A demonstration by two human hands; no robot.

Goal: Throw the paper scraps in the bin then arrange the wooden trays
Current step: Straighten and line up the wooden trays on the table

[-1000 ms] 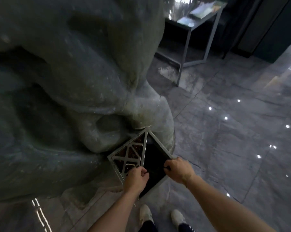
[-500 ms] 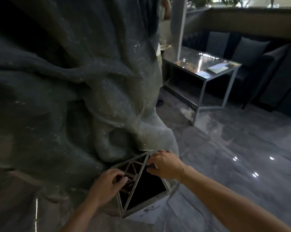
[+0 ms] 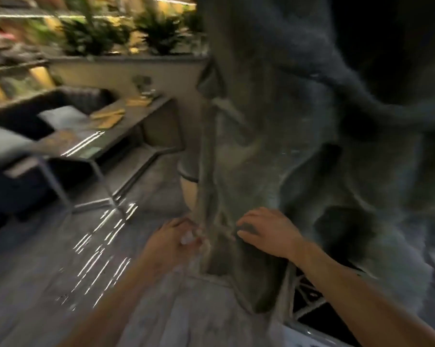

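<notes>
Glossy grey floor (image 3: 61, 246); metal-legged table (image 3: 106, 144), bin (image 3: 309, 304) standing.

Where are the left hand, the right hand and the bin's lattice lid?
left hand (image 3: 172, 240): head view, back of the hand.
right hand (image 3: 269, 230): head view, back of the hand.
bin's lattice lid (image 3: 307, 300): head view, pale bars under the right forearm.

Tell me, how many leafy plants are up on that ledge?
3 that I can make out: one plant on the left, one in the middle, one partly behind the grey sculpture. The picture is blurry and the sculpture may hide more.
</notes>
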